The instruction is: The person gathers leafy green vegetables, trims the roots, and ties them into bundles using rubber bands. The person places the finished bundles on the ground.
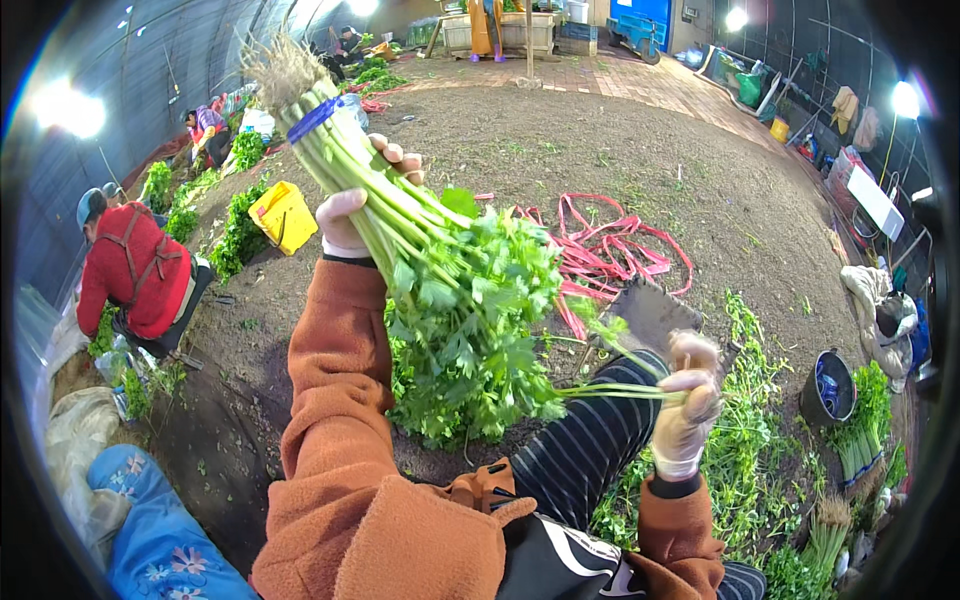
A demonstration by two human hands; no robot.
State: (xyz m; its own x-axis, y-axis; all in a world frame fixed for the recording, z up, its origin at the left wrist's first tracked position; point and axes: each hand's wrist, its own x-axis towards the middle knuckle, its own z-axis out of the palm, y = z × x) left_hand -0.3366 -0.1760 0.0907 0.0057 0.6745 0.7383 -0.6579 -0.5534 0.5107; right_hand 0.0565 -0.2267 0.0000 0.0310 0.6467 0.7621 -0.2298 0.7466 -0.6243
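My gloved left hand (364, 195) grips a bunch of leafy green celery (405, 217) around its stalks, held up at a slant. The pale roots (289, 71) point to the upper left, and a blue band (315, 120) wraps the stalks just below them. Leaves (480, 322) spread down in front of my lap. Toward the right, my gloved right hand (694, 382) pinches a few thin stems (615, 388) whose other ends reach the leafy mass. Its fingers are somewhat blurred.
Tangled pink strapping (615, 244) lies on the soil ahead. Loose trimmed greens (742, 427) cover the ground at right, near a dark bucket (827, 388) and a banded celery bunch (859, 427). A yellow container (283, 217) stands left, beyond a crouching person in red (142, 262).
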